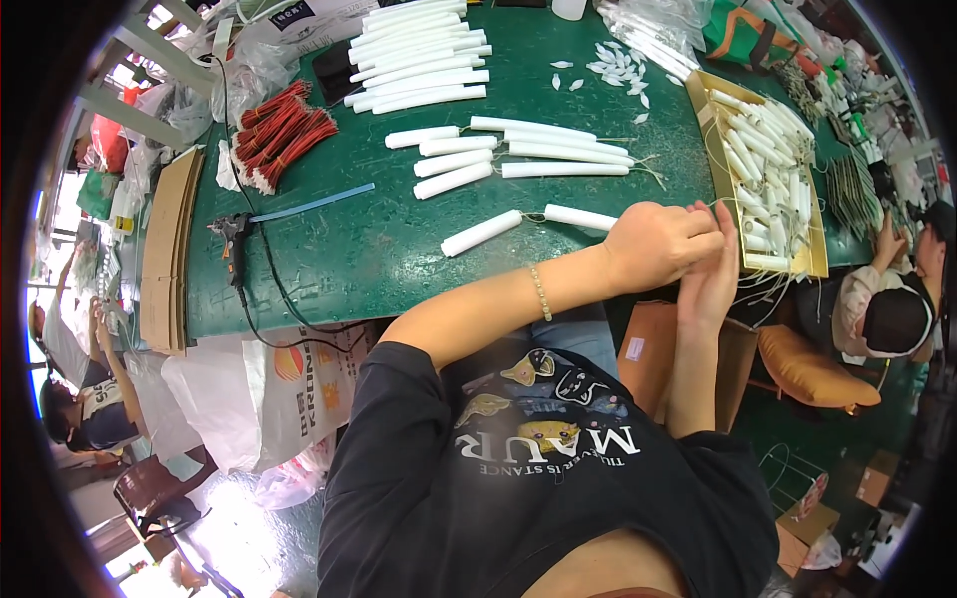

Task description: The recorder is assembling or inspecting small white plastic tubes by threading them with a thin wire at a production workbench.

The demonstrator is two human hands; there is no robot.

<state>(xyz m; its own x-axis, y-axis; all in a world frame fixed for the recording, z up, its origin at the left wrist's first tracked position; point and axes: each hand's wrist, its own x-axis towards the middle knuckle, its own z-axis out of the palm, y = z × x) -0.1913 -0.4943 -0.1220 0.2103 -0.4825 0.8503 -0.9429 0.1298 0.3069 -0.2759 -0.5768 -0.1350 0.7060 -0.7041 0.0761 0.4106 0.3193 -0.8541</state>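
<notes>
My left hand (653, 244), at the end of the arm with a beaded bracelet (540, 293), is closed in a pinch near the table's front edge. Against its fingertips my right hand (710, 267) closes its fingertips, and its palm is partly turned up. Whatever lies between them is hidden; a pale thin wire (731, 200) shows beside the fingertips. A white candle-shaped tube (578, 216) reaches under my left hand. Left of it lies a shorter white tube (481, 233), with thin wire between the two. Several more wired tubes (565, 169) lie farther back.
A yellow box (819, 239) of white tubes stands at the right. Farther back are a stack of white tubes (419, 60) and flame-shaped white pieces (618, 65). Red wire bundles (284, 135), a glue gun (234, 244) and cardboard sheets (167, 249) are leftward. A co-worker (887, 309) sits right.
</notes>
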